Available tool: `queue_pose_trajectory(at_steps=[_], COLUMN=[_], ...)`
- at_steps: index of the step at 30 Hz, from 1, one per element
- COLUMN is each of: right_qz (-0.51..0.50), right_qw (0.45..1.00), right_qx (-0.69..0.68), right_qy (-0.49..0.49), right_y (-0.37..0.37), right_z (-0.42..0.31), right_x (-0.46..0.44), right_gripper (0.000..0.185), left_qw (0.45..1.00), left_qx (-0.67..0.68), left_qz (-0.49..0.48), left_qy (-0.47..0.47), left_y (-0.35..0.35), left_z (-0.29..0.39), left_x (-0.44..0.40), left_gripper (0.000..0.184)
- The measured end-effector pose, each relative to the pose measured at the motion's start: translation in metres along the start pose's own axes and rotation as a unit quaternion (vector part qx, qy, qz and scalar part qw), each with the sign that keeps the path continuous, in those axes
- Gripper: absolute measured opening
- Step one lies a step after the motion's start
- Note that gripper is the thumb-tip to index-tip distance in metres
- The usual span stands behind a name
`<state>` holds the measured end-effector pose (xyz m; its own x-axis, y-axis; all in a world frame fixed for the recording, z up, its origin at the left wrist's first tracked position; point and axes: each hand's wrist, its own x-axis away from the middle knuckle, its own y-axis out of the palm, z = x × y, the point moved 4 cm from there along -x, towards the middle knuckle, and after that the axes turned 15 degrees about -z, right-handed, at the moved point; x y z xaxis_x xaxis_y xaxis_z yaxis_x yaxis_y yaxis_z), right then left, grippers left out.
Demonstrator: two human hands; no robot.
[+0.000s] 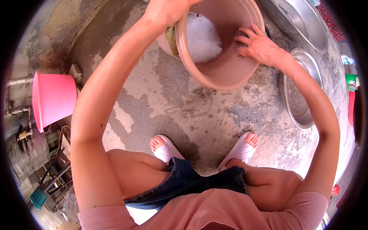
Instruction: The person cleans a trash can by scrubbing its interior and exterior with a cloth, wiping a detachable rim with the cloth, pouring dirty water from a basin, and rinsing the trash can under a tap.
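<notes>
Bucket: I see the brown bucket (pixel 226 73) at the top of my head view, mouth toward me, its upper part cut off by the edge.
Suds: white suds (pixel 203 40) lie inside it, toward the left.
Left hand: the left hand (pixel 168 10) is up at the bucket's left rim; its fingertips run out of my view, so I cannot tell whether it grips.
Right hand: the right hand (pixel 259 45) reaches into the mouth, fingers spread near the inner right wall; I cannot tell whether anything is held beneath them.
Cloth: a dull yellow-green cloth-like piece (pixel 172 43) sits just outside the left rim.
Metalware: an oval basin (pixel 284 94) stands on the floor (pixel 184 103) below the right forearm, with a larger tub (pixel 306 27) beyond it.
Pail: a pink pail (pixel 57 97) is well apart, on the left.
Feet: white slippers (pixel 166 150), set apart, below the bucket.
</notes>
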<state>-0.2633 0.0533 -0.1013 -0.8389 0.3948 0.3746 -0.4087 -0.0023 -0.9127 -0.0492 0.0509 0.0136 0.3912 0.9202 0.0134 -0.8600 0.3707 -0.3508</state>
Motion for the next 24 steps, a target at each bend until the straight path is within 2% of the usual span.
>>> queue_pose_trajectory(at_steps=[3, 6, 9, 12, 15, 21, 24], right_qz=[-0.021, -0.027, 0.016, -0.097, -0.152, -0.077, 0.026], right_qw=[1.0, 1.0, 1.0, 0.995, 0.988, 0.994, 0.994], right_qx=[0.001, 0.004, 0.021, -0.002, -0.037, -0.066, -0.065], right_qy=[0.001, -0.014, 0.001, 0.005, -0.018, -0.043, -0.085], right_y=[-0.003, 0.001, 0.003, 0.006, 0.004, 0.004, 0.004], right_z=[-0.001, 0.0, -0.002, -0.001, 0.0, -0.005, -0.012], right_x=[-0.004, -0.005, -0.007, -0.017, -0.021, -0.014, -0.009], right_gripper=[0.012, 0.011, 0.007, 0.005, 0.011, 0.013, 0.015], left_qw=[0.999, 0.999, 0.998, 0.998, 0.998, 0.999, 0.999], left_qx=[0.003, 0.019, -0.045, -0.005, 0.019, 0.016, 0.01], left_qz=[0.003, -0.011, -0.006, -0.029, -0.023, -0.035, -0.022], left_qy=[0.044, 0.047, 0.052, 0.058, 0.063, 0.033, 0.037], left_y=[-0.005, -0.004, 0.0, 0.004, 0.005, 0.004, 0.004], left_z=[-0.015, -0.02, -0.012, -0.01, -0.013, -0.006, -0.014], left_x=[-0.008, -0.01, -0.011, -0.011, -0.016, -0.008, -0.016], left_gripper=[0.032, 0.032, 0.033, 0.034, 0.035, 0.035, 0.034])
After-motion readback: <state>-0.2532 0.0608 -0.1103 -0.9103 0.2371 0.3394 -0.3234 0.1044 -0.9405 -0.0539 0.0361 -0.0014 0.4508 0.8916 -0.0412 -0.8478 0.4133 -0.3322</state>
